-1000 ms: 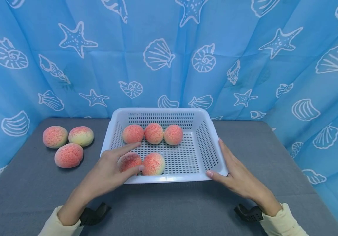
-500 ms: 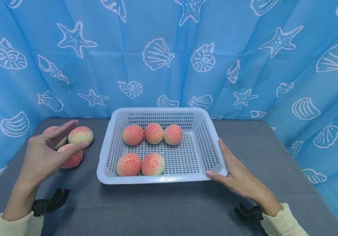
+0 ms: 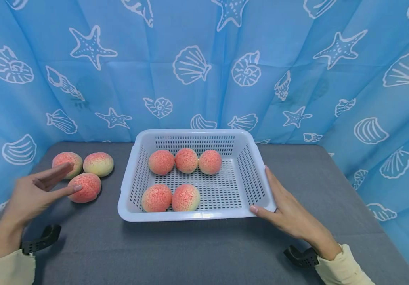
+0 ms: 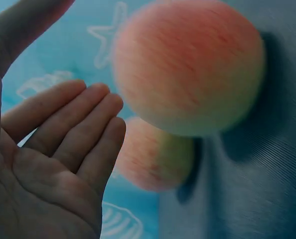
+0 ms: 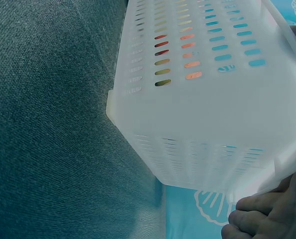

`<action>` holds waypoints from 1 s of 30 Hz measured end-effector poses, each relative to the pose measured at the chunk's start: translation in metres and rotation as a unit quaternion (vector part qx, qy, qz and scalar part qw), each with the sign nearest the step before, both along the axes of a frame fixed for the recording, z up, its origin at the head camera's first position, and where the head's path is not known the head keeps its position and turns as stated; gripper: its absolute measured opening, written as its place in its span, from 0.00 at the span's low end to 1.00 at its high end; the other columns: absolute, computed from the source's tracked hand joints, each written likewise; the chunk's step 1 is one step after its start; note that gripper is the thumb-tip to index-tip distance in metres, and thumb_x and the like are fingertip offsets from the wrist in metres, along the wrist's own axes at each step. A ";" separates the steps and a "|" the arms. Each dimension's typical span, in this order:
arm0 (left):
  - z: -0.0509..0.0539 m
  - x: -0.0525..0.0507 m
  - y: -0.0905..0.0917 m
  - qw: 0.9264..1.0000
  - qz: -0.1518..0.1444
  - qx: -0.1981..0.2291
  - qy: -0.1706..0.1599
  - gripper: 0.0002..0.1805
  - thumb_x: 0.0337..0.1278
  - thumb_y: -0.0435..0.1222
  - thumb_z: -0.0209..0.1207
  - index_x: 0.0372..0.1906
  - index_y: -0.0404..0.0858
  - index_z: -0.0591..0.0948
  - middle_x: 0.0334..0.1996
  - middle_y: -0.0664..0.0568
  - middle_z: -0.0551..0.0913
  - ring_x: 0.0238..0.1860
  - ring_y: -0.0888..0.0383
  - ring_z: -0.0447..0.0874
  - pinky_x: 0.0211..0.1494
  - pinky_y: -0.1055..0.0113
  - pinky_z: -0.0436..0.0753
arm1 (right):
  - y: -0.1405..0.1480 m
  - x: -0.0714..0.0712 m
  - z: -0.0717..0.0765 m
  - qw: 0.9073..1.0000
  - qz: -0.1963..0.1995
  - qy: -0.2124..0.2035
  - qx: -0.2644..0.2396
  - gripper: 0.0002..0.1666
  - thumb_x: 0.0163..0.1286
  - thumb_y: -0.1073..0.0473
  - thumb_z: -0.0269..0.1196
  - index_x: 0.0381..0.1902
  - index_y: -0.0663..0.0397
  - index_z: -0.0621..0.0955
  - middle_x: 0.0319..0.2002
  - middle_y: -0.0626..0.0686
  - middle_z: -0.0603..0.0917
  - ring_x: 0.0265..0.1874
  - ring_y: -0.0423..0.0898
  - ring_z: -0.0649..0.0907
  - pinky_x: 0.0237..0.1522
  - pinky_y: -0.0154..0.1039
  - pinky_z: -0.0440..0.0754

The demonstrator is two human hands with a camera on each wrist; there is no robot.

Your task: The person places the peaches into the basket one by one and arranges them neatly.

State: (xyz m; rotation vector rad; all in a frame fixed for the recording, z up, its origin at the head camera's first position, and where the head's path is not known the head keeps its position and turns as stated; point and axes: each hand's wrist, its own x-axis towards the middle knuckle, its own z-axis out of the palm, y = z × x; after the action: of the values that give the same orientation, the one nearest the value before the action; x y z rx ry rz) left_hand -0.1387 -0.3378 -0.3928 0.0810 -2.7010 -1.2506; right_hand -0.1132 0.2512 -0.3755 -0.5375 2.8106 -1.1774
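My left hand (image 3: 29,196) hovers at the table's left with fingers extended and the thumb apart, nothing in its grasp. Just beyond it lie three pink-and-yellow peaches: a near one (image 3: 89,188), a back left one (image 3: 62,158) and a back right one (image 3: 99,164). In the left wrist view the open palm (image 4: 53,184) faces a large, close peach (image 4: 188,69), with another peach (image 4: 155,162) behind. My right hand (image 3: 290,213) grips the near right corner of a white plastic basket (image 3: 226,214). Its fingers (image 5: 257,219) curl at the rim in the right wrist view.
Inside the basket sit several peaches, with a back row of three (image 3: 186,160) and a front pair (image 3: 157,198) at the left. A grey cloth (image 3: 204,253) covers the table. A blue curtain (image 3: 218,99) with shell prints hangs behind it.
My left hand has left the basket's front left peaches and moved left, then slightly lower, to the loose peaches. The right hand keeps its hold and the basket has stayed put.
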 end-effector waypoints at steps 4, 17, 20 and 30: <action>-0.008 -0.003 -0.006 0.999 -0.040 0.021 -0.015 0.43 0.57 0.41 0.74 0.74 0.31 0.68 0.67 0.55 0.75 0.64 0.73 0.72 0.47 0.84 0.76 | 0.000 0.000 0.000 1.000 0.002 0.001 0.001 0.66 0.68 0.50 0.71 0.82 0.31 0.35 0.76 0.65 0.58 0.52 0.58 0.84 0.37 0.43 0.87; -0.028 -0.007 -0.008 0.998 -0.043 -0.005 -0.044 0.46 0.54 0.44 0.76 0.73 0.29 0.68 0.67 0.26 0.69 0.44 0.89 0.66 0.40 0.86 0.75 | 0.000 -0.001 0.000 1.000 0.009 0.004 -0.006 0.67 0.67 0.50 0.72 0.82 0.34 0.35 0.75 0.65 0.59 0.52 0.58 0.84 0.38 0.43 0.88; -0.030 -0.008 -0.007 0.998 -0.041 -0.002 -0.045 0.47 0.53 0.44 0.76 0.74 0.28 0.67 0.67 0.24 0.68 0.44 0.88 0.66 0.40 0.87 0.75 | 0.000 -0.001 0.000 1.000 0.008 0.003 -0.007 0.67 0.67 0.50 0.72 0.82 0.34 0.35 0.75 0.65 0.59 0.53 0.58 0.84 0.38 0.43 0.88; -0.034 -0.008 -0.007 0.998 -0.031 0.015 -0.050 0.48 0.54 0.44 0.75 0.74 0.28 0.65 0.67 0.23 0.68 0.43 0.88 0.68 0.39 0.85 0.76 | 0.001 0.000 -0.001 1.000 0.004 -0.001 -0.004 0.66 0.68 0.49 0.71 0.82 0.31 0.34 0.75 0.66 0.59 0.52 0.57 0.84 0.38 0.41 0.87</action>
State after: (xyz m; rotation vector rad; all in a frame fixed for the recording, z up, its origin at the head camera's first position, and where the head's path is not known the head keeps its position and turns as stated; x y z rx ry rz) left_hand -0.1465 -0.3451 -0.4267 0.0658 -2.7896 -1.3395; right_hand -0.1129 0.2522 -0.3760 -0.5467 2.8014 -1.1863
